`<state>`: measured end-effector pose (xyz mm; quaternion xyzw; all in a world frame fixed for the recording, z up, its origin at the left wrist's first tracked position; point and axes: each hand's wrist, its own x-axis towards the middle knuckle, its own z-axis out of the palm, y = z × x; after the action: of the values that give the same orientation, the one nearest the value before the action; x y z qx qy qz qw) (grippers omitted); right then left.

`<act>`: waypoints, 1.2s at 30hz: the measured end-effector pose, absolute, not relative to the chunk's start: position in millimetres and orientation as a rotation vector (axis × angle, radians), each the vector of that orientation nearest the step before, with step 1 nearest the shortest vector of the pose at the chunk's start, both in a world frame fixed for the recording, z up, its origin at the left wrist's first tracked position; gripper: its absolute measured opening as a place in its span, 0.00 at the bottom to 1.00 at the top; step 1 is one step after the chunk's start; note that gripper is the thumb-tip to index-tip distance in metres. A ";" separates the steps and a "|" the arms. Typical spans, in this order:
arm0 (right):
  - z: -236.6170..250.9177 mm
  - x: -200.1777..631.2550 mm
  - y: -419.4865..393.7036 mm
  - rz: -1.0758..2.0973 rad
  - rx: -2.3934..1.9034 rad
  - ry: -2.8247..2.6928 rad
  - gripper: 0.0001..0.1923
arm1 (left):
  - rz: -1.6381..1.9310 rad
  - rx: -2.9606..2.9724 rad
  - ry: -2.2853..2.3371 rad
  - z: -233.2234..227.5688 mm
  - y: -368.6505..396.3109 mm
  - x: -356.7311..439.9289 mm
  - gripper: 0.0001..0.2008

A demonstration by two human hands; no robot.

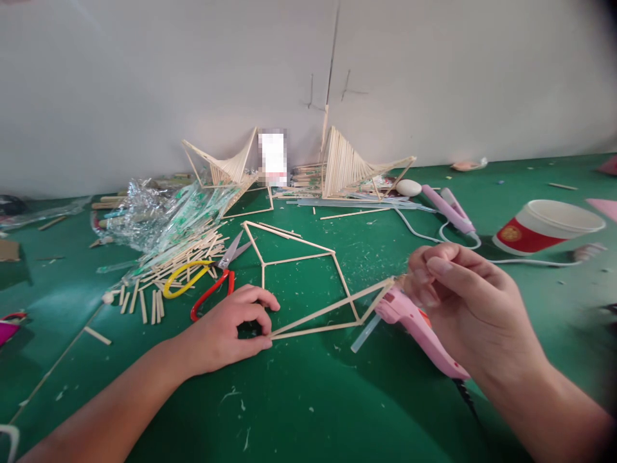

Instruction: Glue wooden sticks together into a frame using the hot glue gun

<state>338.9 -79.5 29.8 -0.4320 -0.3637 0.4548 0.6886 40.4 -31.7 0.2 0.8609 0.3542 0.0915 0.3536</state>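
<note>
The left hand presses one corner of the stick frame onto the green table, fingers pinched on the joint, probably so the frame cannot slide. At the opposite corner the right hand pinches the stick ends together, with a pink glue gun lying just under it. The frame is thin, pale, made of open triangles. Scissors lie left of it.
</note>
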 end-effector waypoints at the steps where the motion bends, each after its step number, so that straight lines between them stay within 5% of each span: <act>1: 30.1 338.8 -79.5 1.016 -0.967 -0.812 0.08 | 0.238 2.227 0.914 -0.7 -31.7 40.2 0.02; 12: 27.1 339.7 -78.2 0.967 -0.954 -0.869 0.12 | 0.257 2.242 0.896 -5.5 -31.1 37.7 0.02; 20: 28.0 346.0 -74.2 0.981 -0.853 -0.748 0.03 | 0.260 2.247 0.893 -8.0 -30.8 36.7 0.02; 27: 25.4 349.2 -73.8 0.938 -0.964 -0.800 0.21 | 0.271 2.258 0.892 -7.8 -30.2 38.0 0.02; 32: 20.7 343.3 -79.5 0.857 -1.080 -1.106 0.05 | 0.266 2.255 0.890 -6.4 -30.7 38.1 0.02; 36: 15.8 341.3 -81.7 0.967 -1.064 -1.195 0.02 | 0.270 2.258 0.885 -7.0 -30.7 38.0 0.02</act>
<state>341.3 -81.7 15.8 -0.4577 -0.5142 0.4163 0.5940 38.0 -30.7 -7.0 0.8691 0.3404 0.1037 0.3435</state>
